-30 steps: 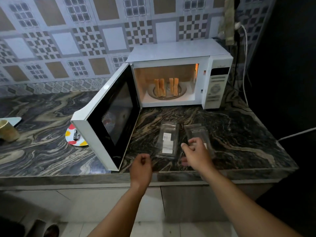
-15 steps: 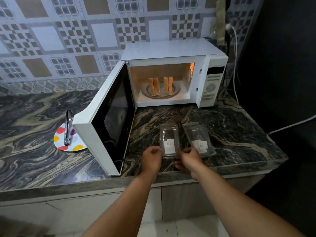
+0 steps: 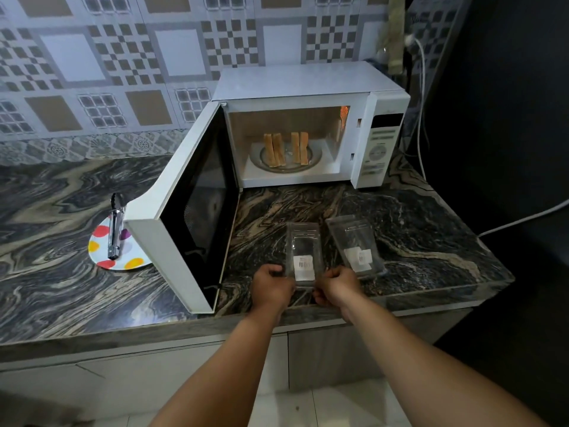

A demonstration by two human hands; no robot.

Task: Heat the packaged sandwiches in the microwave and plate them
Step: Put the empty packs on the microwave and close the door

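the person's left hand (image 3: 271,283) and right hand (image 3: 337,285) each curl their fingers round the near corners of an empty clear package (image 3: 303,254), pinching it from either side near the counter edge (image 3: 400,298). a second clear package (image 3: 355,245) lies just beside it, at about two o'clock from the first, untouched. the sandwiches (image 3: 284,149) themselves stand on edge in two pairs on the glass turntable (image 3: 314,157) inside the microwave (image 3: 308,124), at twelve o'clock from the hands, door (image 3: 184,217) swung wide open toward nine o'clock.

the packaging looks thin, light and springy; it would likely buckle or skid on the polished stone, so the corner pinch suits it. the sandwiches look soft and probably warm, liable to lean over or come apart if squeezed; the tongs (image 3: 115,229) on the spotted plate (image 3: 101,251), at ten o'clock beyond the door, seem the sensible way to take them by their flat sides.

the open door walls off the plate from the hands, so any reach there goes over or round it. free counter lies at one to three o'clock, ending at a drop on the right.
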